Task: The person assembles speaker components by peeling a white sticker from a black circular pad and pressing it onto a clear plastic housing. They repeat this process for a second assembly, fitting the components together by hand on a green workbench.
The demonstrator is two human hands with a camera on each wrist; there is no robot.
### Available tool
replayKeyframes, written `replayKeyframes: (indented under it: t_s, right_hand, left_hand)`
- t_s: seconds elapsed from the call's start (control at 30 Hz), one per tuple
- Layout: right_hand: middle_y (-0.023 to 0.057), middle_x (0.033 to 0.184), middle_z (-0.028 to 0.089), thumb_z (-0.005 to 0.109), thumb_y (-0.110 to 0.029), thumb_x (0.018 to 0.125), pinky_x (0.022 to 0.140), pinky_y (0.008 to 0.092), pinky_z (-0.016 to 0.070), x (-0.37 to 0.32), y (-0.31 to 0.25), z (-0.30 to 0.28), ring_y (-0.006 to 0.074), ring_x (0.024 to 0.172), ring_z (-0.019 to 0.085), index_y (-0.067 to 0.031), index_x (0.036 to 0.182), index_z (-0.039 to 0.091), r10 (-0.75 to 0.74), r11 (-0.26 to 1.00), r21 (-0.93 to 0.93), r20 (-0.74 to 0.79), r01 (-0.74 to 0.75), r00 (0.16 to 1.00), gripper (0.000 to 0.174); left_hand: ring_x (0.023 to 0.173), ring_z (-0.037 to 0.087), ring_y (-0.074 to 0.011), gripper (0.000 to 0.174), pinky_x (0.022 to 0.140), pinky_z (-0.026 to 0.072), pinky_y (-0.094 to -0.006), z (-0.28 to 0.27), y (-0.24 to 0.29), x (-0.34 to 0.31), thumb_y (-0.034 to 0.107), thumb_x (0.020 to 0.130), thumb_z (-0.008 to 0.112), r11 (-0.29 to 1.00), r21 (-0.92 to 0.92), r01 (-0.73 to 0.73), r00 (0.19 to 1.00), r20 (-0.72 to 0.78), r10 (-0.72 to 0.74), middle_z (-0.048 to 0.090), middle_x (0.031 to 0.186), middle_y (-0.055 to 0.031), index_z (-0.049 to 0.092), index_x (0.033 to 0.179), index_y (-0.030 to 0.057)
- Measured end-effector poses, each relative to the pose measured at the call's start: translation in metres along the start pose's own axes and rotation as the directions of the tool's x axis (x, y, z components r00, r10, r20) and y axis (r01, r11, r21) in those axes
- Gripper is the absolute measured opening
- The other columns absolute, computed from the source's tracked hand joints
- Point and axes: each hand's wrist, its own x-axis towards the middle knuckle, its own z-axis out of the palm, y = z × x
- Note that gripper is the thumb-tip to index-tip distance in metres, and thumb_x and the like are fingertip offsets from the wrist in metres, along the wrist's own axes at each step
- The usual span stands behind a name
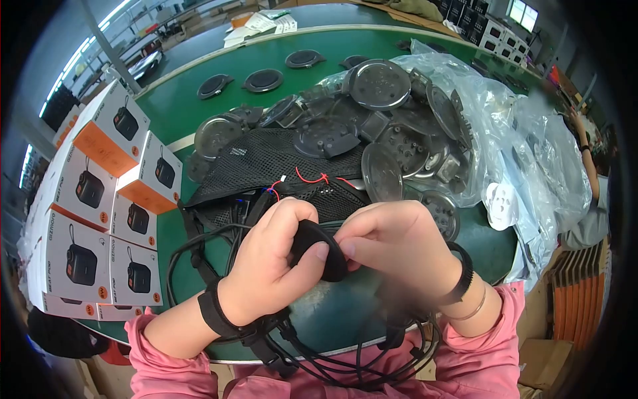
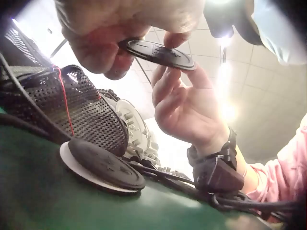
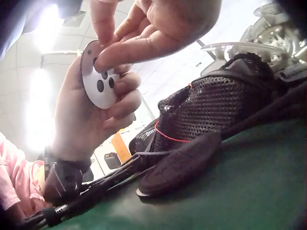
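My left hand (image 1: 266, 256) holds a round black pad (image 1: 335, 267) by its rim, thumb across the dark face. The pad's other side, a white backing with dark round holes (image 3: 91, 79), shows in the right wrist view. Fingertips of my right hand (image 1: 399, 246) pinch at the edge of that white side. Below the hands, another black pad with a white underside (image 2: 103, 165) lies on the green table (image 2: 38, 191). Behind it sits a black mesh bag (image 1: 249, 159) with red ties.
Clear plastic discs (image 1: 379, 84) are heaped beyond the bag, partly on a plastic bag (image 1: 518, 133). White boxes (image 1: 73, 253) stack at the left. Several dark discs (image 1: 264, 80) lie at the back. A white holed sheet (image 1: 502, 206) lies right. Black cables (image 1: 345, 372) run along the front.
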Motion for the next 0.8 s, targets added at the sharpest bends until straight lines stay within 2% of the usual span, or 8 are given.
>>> replayKeyframes:
  t_s: [0.07, 0.2, 0.27, 0.3, 0.37, 0.63, 0.77, 0.8]
  right_hand:
    - [0.0042, 0.08, 0.062, 0.061, -0.002, 0.079, 0.063, 0.019, 0.0472, 0.001, -0.002, -0.001, 0.0072, 0.071, 0.057, 0.0033, 0.089, 0.063, -0.033, 0.997, -0.074, -0.019, 0.032, 0.999, 0.011]
    - [0.0044, 0.081, 0.062, 0.061, -0.002, 0.079, 0.062, 0.019, 0.047, 0.003, 0.004, -0.004, 0.0074, 0.072, 0.057, 0.0031, 0.089, 0.063, -0.086, 0.995, -0.059, -0.036, 0.084, 0.996, 0.011]
    - [0.0053, 0.082, 0.062, 0.062, -0.001, 0.078, 0.062, 0.0188, 0.0466, 0.004, 0.006, -0.004, 0.0075, 0.072, 0.057, 0.0029, 0.087, 0.063, -0.192, 0.97, -0.162, -0.04, 0.183, 0.981, 0.01]
    - [0.0053, 0.082, 0.062, 0.062, -0.001, 0.078, 0.062, 0.0188, 0.0466, 0.005, 0.007, -0.005, 0.0075, 0.072, 0.057, 0.0029, 0.087, 0.063, -0.192, 0.969, -0.162, -0.038, 0.184, 0.981, 0.01]
    - [0.0062, 0.082, 0.061, 0.063, -0.001, 0.077, 0.062, 0.0188, 0.0464, 0.006, 0.007, -0.007, 0.0076, 0.072, 0.057, 0.0026, 0.086, 0.064, -0.306, 0.882, -0.376, 0.004, 0.285, 0.952, 0.01]
    - [0.0055, 0.078, 0.06, 0.062, 0.002, 0.074, 0.057, 0.0174, 0.0457, 0.002, 0.007, -0.003, 0.0066, 0.067, 0.057, 0.0027, 0.083, 0.063, -0.307, 0.879, -0.393, -0.036, 0.269, 0.951, 0.009]
    - [0.0046, 0.076, 0.06, 0.062, 0.002, 0.072, 0.057, 0.0174, 0.0455, 0.002, 0.009, -0.004, 0.0059, 0.066, 0.057, 0.0025, 0.08, 0.062, -0.34, 0.86, -0.416, -0.036, 0.295, 0.94, 0.008]
    - [0.0046, 0.076, 0.06, 0.062, 0.002, 0.072, 0.057, 0.0174, 0.0455, 0.002, 0.008, -0.004, 0.0059, 0.066, 0.057, 0.0025, 0.08, 0.062, -0.34, 0.861, -0.415, -0.038, 0.294, 0.94, 0.008]
  left_hand:
    - [0.07, 0.048, -0.023, 0.023, 0.06, 0.0399, -0.0301, -0.001, 0.001, 0.002, 0.005, 0.072, 0.056, 0.999, 0.038, -0.032, 0.999, -0.004, 0.032, 0.046, 0.081, -0.0113, 0.047, 0.093, 0.0014]
    - [0.07, 0.047, -0.0233, 0.027, 0.059, 0.0404, -0.0304, -0.004, 0.004, 0.006, 0.004, 0.073, 0.061, 0.984, 0.153, -0.086, 0.995, -0.037, 0.092, 0.045, 0.084, -0.011, 0.047, 0.096, 0.0021]
    - [0.07, 0.047, -0.0229, 0.026, 0.057, 0.0405, -0.03, -0.003, 0.002, 0.006, 0.004, 0.072, 0.063, 0.984, 0.147, -0.097, 0.992, -0.071, 0.108, 0.045, 0.085, -0.0105, 0.05, 0.095, 0.0024]
    - [0.07, 0.047, -0.0226, 0.024, 0.056, 0.0405, -0.0299, -0.004, 0.0, 0.006, 0.003, 0.072, 0.063, 0.975, 0.183, -0.126, 0.987, -0.071, 0.141, 0.046, 0.084, -0.0102, 0.051, 0.092, 0.0023]
    - [0.07, 0.048, -0.0223, 0.022, 0.054, 0.0405, -0.0297, -0.005, 0.0, 0.006, 0.003, 0.071, 0.064, 0.963, 0.219, -0.155, 0.982, -0.071, 0.174, 0.046, 0.083, -0.0099, 0.053, 0.09, 0.0023]
    - [0.061, 0.049, -0.0205, 0.017, 0.054, 0.0405, -0.029, -0.002, 0.008, 0.003, 0.003, 0.068, 0.067, 0.941, 0.291, -0.171, 0.973, -0.098, 0.208, 0.047, 0.075, -0.0075, 0.058, 0.083, 0.0025]
    - [0.064, 0.05, -0.02, 0.018, 0.054, 0.0403, -0.0287, -0.002, 0.008, 0.003, 0.003, 0.068, 0.066, 0.948, 0.269, -0.172, 0.976, -0.083, 0.2, 0.047, 0.076, -0.0074, 0.058, 0.084, 0.0025]
    - [0.065, 0.049, -0.0192, 0.019, 0.055, 0.0404, -0.0281, -0.001, 0.007, 0.004, 0.002, 0.069, 0.066, 0.964, 0.215, -0.156, 0.981, -0.081, 0.177, 0.048, 0.078, -0.0075, 0.057, 0.086, 0.0023]
